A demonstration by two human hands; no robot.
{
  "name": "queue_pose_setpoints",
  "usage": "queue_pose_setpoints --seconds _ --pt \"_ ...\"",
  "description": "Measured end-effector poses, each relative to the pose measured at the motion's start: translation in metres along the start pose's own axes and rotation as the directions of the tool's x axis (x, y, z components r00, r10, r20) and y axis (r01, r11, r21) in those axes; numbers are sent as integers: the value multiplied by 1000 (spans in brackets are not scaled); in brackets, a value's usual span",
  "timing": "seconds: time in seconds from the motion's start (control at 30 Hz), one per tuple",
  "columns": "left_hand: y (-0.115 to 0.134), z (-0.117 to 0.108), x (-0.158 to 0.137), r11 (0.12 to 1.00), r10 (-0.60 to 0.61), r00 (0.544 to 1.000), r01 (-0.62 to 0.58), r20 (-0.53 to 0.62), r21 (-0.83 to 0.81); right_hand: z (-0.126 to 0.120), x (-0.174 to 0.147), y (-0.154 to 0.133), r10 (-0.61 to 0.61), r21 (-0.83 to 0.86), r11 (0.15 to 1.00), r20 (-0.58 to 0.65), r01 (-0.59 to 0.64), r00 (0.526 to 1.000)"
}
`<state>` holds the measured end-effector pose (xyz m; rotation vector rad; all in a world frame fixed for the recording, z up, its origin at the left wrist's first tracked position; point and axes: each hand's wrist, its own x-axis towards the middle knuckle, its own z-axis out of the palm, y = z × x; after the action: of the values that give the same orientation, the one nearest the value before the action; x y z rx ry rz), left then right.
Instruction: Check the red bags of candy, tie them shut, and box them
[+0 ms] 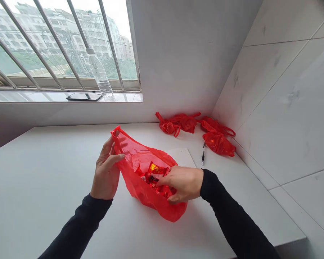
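A thin red plastic bag [145,194] leans open on the white table, its mouth facing me. My left hand [108,169] is closed on the bag's upper left edge, pulling it up and stretching the film. Inside lie several small red wrapped candies [153,169], one with gold print on top. My right hand [182,181] reaches into the mouth from the right. Its thumb and forefinger are apart and touch the wrappers; the other fingertips are partly hidden.
Knotted red bags [179,123] and another red bag [220,144] lie at the back right by the wall. A black pen [203,154] and a white sheet [183,154] lie behind my bag. The sill holds a bottle [101,77] and a dark flat device [83,96].
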<state>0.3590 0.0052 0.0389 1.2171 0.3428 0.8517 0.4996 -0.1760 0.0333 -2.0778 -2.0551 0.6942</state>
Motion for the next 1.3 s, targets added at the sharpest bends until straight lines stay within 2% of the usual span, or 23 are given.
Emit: queue_pose_setpoints --seconds 0.07,0.1,0.17,0.23,0.3,0.33,0.37,0.4,0.5,0.63,0.7,0.77,0.83,0.93,1.0,1.03,1.1,1.17,1.3 --pt "-1 1 0 1000 -17 1000 18 19 -25 -5 -4 0 -90 8 996 -14 91 996" --pt "-1 1 -1 999 -31 999 32 29 -30 -9 -8 0 -112 11 993 -65 113 992" --pt "-1 2 -2 999 -50 998 51 44 -18 -17 -15 0 -80 19 996 -242 87 967" --pt "-2 2 -2 999 -46 998 46 41 17 -25 -22 -1 -3 54 998 -447 30 894" --pt "-1 3 -2 999 -18 999 17 37 43 -31 -26 0 89 114 993 -617 -23 782" --pt "0 3 -2 999 -6 999 4 37 51 -33 -28 1 139 153 987 -662 -50 737" --pt "0 3 -2 998 2 999 -4 37 55 -35 -29 2 192 197 977 -674 -77 713" --pt "1 3 -3 998 0 999 -1 34 55 -36 -29 3 242 241 965 -657 -106 714" --pt "1 3 -3 997 -77 997 76 25 33 -36 -30 7 333 307 934 -560 -184 759" --pt "-4 0 -3 976 -218 968 214 122 43 -35 -31 12 306 279 945 -581 -169 754" --pt "-6 -1 -2 960 -278 950 270 139 79 -35 -35 13 298 259 947 -494 -189 817" --pt "-7 -2 -2 947 -316 942 305 116 99 -36 -40 14 290 250 944 -314 -216 904" --pt "-7 -2 -2 952 -302 948 294 101 87 -38 -44 14 238 258 949 -199 -184 951" --pt "-5 -1 -2 969 -246 963 242 109 45 -35 -42 10 97 234 971 -233 -41 968" --pt "-3 0 -2 976 -218 970 217 109 23 -26 -32 7 13 173 985 -183 19 983" --pt "-3 -1 -2 980 -200 974 200 110 11 -20 -24 5 7 123 992 -133 10 991" --pt "-3 -1 -2 985 -171 977 174 127 -11 -6 -5 1 63 14 998 -73 -62 995" --pt "-4 -1 -3 983 -178 972 183 153 -26 5 12 -2 149 -85 984 -71 -155 986" --pt "-4 2 -3 971 -224 958 236 177 -47 8 20 -3 258 -210 943 -34 -260 965"
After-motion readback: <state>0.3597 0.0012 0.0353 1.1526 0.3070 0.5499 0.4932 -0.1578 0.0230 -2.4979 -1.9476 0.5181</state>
